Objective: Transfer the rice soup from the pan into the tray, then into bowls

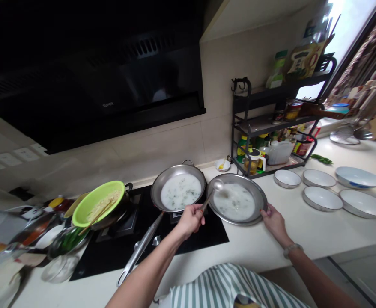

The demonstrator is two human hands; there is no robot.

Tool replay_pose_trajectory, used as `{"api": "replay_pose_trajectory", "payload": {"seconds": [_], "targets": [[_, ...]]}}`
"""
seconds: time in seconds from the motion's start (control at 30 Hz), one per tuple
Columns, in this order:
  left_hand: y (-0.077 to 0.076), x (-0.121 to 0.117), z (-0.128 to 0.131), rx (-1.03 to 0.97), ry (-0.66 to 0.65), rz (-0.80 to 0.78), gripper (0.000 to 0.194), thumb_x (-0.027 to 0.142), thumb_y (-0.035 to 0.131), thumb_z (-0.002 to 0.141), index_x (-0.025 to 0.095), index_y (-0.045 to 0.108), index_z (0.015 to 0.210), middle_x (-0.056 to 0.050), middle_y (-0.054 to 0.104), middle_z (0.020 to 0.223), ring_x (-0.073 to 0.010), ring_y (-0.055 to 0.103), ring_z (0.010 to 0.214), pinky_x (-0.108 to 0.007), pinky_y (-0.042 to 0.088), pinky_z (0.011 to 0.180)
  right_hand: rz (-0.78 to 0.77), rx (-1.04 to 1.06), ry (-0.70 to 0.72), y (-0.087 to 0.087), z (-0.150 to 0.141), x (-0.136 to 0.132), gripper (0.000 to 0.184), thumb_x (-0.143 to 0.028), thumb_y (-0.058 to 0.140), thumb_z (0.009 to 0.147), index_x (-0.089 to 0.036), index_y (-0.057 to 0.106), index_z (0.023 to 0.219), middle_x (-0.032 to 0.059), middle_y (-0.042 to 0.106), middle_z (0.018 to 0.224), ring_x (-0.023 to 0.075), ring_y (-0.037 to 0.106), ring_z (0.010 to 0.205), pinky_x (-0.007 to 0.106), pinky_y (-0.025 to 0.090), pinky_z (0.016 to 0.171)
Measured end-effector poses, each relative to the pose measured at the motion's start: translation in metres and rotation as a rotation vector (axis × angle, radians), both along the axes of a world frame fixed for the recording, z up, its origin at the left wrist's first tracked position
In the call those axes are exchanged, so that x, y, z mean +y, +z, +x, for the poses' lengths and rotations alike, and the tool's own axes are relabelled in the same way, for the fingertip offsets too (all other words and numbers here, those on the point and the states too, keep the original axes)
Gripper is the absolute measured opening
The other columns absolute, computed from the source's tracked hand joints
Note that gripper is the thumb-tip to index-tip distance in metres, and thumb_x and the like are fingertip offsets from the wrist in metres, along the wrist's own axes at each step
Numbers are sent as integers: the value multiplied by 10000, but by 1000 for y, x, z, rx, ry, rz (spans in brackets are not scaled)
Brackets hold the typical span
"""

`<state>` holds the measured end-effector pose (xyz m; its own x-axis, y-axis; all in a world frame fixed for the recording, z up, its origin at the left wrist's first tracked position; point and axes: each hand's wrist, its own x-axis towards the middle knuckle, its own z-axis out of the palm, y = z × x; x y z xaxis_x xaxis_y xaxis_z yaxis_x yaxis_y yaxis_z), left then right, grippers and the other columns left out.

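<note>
My left hand (191, 220) is closed around the handle of a ladle (218, 185), whose bowl is over the left part of a round metal pan (261, 194). White liquid (236, 203) with green bits lies in that pan. My right hand (274, 220) grips the pan's right rim, thumb on top. Just left of it, on the stove, a long-handled wok (157, 188) holds similar white liquid with chopped greens. Whether the ladle's bowl carries liquid is hard to make out.
A lime-green bowl (119, 188) with pale food and chopsticks stands on the left of the black stove (204, 239). Several white dishes (323, 199) line the counter at right. A black spice rack (247, 128) stands behind; a dark range hood (111, 85) hangs above.
</note>
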<state>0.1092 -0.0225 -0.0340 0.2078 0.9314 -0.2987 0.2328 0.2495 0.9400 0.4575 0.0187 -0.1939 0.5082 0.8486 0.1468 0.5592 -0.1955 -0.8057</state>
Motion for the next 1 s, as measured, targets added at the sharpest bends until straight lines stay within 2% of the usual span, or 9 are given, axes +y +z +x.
{"api": "replay_pose_trajectory", "payload": {"seconds": [0.1, 0.17, 0.23, 0.37, 0.5, 0.73, 1.0], "targets": [[18, 6, -24, -151, 108, -17, 212, 324, 689, 828, 142, 614, 905, 50, 564, 548, -41, 300, 336, -197, 186, 366, 12, 1, 4, 0, 0, -1, 546, -428, 527, 677, -100, 721, 1067, 16, 574, 569, 235, 564, 576, 341, 425, 600], [26, 11, -43, -128, 196, -38, 190, 288, 725, 801, 144, 605, 828, 50, 553, 522, -31, 292, 330, -185, 165, 357, 12, 3, -1, 0, 0, -1, 532, -415, 533, 681, -104, 724, 1068, 14, 574, 565, 232, 563, 573, 336, 420, 595], [27, 17, -61, -51, 279, -66, 169, 234, 724, 803, 150, 585, 755, 46, 541, 485, -29, 292, 321, -177, 160, 352, 9, 9, -6, -1, 0, -1, 533, -407, 541, 683, -97, 725, 1075, 15, 574, 561, 232, 564, 574, 334, 419, 594], [21, 26, -84, 96, 373, -118, 218, 108, 691, 814, 154, 550, 655, 25, 541, 445, -31, 304, 311, -174, 173, 349, 0, 16, -7, 0, -1, 0, 560, -409, 542, 687, -77, 721, 1101, 17, 572, 559, 236, 560, 574, 335, 410, 585], [13, 32, -90, 121, 401, -154, 221, 72, 676, 827, 154, 560, 657, 30, 523, 414, -46, 308, 307, -184, 157, 346, -8, 20, -9, 2, -2, -1, 559, -400, 538, 690, -76, 718, 1108, 19, 571, 565, 238, 560, 583, 337, 413, 597], [4, 41, -87, 54, 404, -202, 223, 106, 792, 761, 143, 585, 688, 57, 475, 397, -46, 309, 318, -187, 121, 347, 4, 44, -22, 2, -2, -1, 529, -397, 541, 681, -108, 718, 1087, 15, 571, 567, 239, 563, 585, 334, 419, 602], [13, 43, -96, -76, 420, -274, 197, 100, 775, 748, 115, 582, 712, 6, 549, 471, -27, 338, 345, -140, 165, 353, -33, 38, -1, 3, -1, 0, 625, -430, 530, 667, -49, 707, 1130, 25, 567, 579, 251, 572, 617, 351, 426, 629]]}}
